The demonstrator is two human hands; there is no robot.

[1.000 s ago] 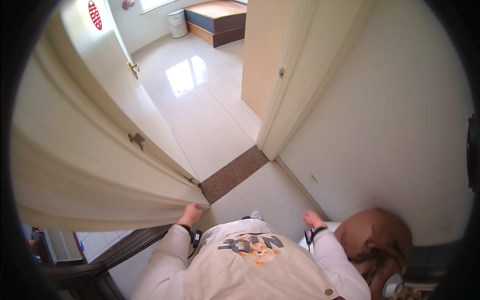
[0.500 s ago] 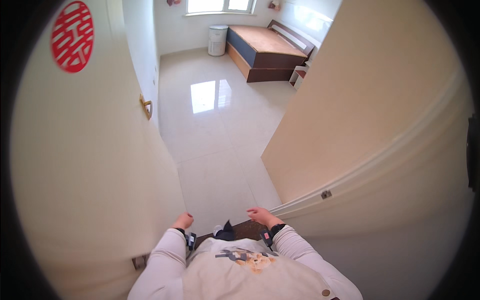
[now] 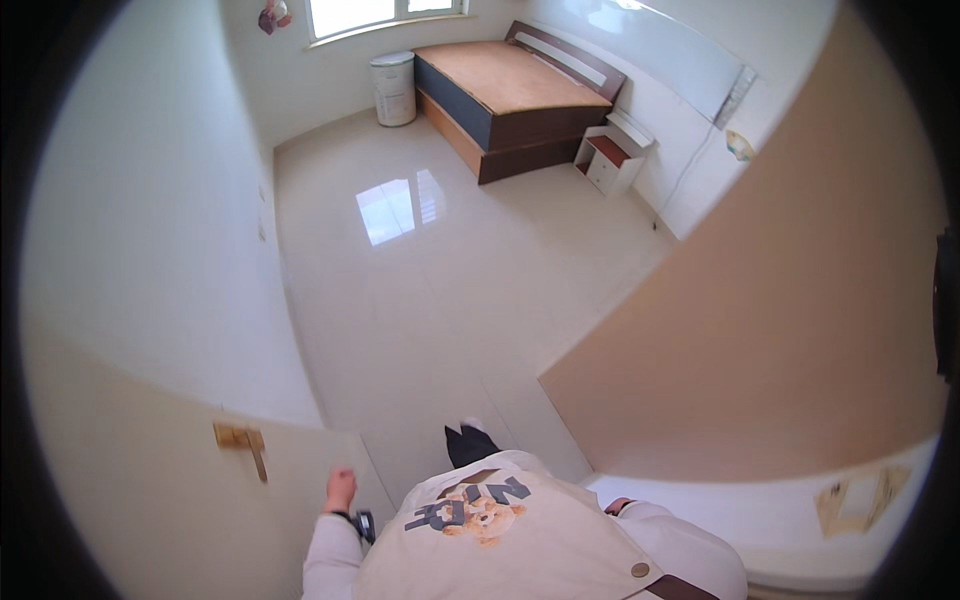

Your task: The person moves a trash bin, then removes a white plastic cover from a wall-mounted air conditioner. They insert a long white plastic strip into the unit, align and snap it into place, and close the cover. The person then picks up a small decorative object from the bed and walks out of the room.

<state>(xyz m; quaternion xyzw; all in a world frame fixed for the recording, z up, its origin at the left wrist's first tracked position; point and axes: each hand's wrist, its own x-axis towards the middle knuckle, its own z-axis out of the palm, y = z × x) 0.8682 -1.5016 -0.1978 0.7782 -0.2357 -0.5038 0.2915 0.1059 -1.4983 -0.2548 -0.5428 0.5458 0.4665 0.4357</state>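
One bare left hand (image 3: 341, 488), curled, seemingly empty, gold metal lever handle (image 3: 236, 437) now near its left, apparently mid-entry; right hand (image 3: 617, 505), grip unclear.

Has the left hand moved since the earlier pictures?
Yes: the left hand has moved forward, now nearly beside the door handle, which was well ahead.

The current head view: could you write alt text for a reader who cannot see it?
A person's left hand is beside a door with a gold-coloured handle; the right hand is mostly hidden. Across a shiny floor stands a bed, with a round white container at its left and a small nightstand at its right, near a window.
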